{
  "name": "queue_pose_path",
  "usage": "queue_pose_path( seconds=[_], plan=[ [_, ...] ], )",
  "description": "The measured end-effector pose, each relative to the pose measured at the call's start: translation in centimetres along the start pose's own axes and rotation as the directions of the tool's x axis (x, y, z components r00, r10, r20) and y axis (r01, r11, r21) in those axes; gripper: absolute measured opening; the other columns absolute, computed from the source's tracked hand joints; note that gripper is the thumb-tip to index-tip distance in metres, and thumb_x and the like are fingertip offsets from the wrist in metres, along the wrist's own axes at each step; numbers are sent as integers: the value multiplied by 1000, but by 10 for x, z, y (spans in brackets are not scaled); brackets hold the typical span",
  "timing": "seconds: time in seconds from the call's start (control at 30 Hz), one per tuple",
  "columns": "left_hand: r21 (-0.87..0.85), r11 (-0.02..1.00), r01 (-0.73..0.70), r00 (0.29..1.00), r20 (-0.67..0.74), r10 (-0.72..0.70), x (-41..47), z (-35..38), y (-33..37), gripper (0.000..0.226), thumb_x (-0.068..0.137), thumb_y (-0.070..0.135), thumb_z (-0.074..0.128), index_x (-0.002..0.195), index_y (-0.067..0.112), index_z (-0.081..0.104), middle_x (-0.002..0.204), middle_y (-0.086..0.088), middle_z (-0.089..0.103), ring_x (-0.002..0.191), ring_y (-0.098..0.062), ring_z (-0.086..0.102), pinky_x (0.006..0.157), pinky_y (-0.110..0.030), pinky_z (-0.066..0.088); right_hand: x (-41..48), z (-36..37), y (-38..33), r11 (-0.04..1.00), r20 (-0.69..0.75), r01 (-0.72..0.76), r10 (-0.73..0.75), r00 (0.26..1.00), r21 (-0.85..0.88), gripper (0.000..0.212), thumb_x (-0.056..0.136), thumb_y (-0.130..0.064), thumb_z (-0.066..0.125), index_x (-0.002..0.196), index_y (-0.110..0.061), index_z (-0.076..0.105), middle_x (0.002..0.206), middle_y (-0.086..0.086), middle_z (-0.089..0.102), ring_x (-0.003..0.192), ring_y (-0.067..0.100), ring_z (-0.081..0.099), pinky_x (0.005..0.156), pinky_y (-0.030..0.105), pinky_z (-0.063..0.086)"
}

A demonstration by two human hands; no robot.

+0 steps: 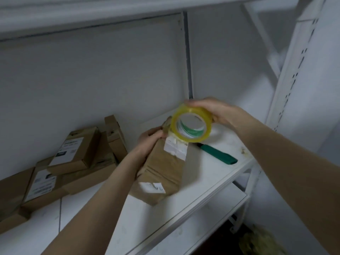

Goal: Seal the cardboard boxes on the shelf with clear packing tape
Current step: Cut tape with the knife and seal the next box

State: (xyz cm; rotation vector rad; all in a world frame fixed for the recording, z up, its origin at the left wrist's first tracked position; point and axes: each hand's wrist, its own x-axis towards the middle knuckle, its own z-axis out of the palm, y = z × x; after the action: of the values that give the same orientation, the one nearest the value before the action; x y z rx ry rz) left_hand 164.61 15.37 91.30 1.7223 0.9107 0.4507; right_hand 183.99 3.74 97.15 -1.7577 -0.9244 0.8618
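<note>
The cardboard box [161, 168] being sealed rests tilted on the white shelf [211, 173]. Its near end is on the board and its far end is lifted, with a white label [175, 148] on the upper face. The roll of clear packing tape [204, 135] hangs just over that raised end. A short stretch of tape seems to run from the roll to the box edge, though blur makes this uncertain. The likely trouble from here is the tape: if the box shifts while the roll is drawn along, the strip could go on crooked, crease, or fold back and stick to itself. A pull that is too sharp could also tip the box off its lower edge. The left hand [149, 138] has its grip closed round the far top corner of the box, fingers wrapped over the edge to steady it. The right hand [215, 111] has its grip clamped on the roll from above, fingers curled over the outer band. A green-handled knife [217, 153] lies on the shelf just beside the box, and a stack of other boxes [73, 153] sits to the left.
</note>
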Motion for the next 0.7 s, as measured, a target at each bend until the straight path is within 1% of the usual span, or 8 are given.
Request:
queue_pose_path(
  seconds=[0.03,0.1,0.2,0.27,0.37,0.53,0.63,0.7],
  plan=[
    [-76,997,27,999,21,-25,0,-1,0,42,73,39,66,111,20,70,105,-3,70,93,-18,64,83,-30,49,0,-1,-12,997,-23,20,-18,1000,78,72,58,-56,77,114,-11,65,107,8,70,92,21,67,81,33,55],
    [-132,989,67,994,98,-55,4,1,-9,35,81,29,62,113,18,68,112,-9,68,96,-21,64,86,-32,48,0,9,-25,997,-56,72,-73,996,-20,68,66,-55,78,115,-9,65,103,7,71,89,20,69,80,32,56],
    [72,997,-12,981,196,-2,1,-1,-16,62,75,29,67,135,27,51,131,0,57,114,-16,57,98,-30,43,6,38,-26,969,-71,78,-97,993,-236,57,78,-57,71,109,-10,67,88,0,69,75,14,67,60,24,51],
    [245,962,-123,962,269,55,0,-1,-12,75,78,32,76,142,26,39,131,11,48,119,-6,46,96,-23,36,11,48,-27,965,-100,72,-100,990,-253,58,79,-59,68,109,-9,68,84,-1,68,72,13,65,53,22,46],
    [305,937,-169,941,333,62,3,1,-9,82,78,37,77,145,23,33,138,9,46,126,-7,43,99,-21,33,13,54,-31,955,-95,55,-86,992,-291,62,79,-64,64,109,-10,67,86,0,68,72,14,65,52,23,45],
    [325,934,-151,955,292,53,4,2,-13,99,57,59,75,144,29,38,140,8,50,125,-12,48,109,-32,35,13,41,-28,938,-132,8,-57,990,-346,66,75,-68,66,107,-10,65,89,3,67,75,16,64,57,26,46],
    [351,920,-177,953,295,71,6,3,-12,95,68,48,78,148,25,32,144,6,45,129,-12,43,101,-22,30,8,28,-27,914,-137,-20,-39,990,-406,57,75,-67,67,95,-15,62,88,3,66,76,17,65,61,27,49],
    [384,905,-181,959,275,76,6,2,-13,86,81,39,74,150,23,27,150,4,38,136,-17,37,101,-21,27,2,16,-27,876,-107,-34,-20,994,-480,47,77,-64,67,88,-19,61,85,1,64,73,15,63,58,26,47]
  ],
)
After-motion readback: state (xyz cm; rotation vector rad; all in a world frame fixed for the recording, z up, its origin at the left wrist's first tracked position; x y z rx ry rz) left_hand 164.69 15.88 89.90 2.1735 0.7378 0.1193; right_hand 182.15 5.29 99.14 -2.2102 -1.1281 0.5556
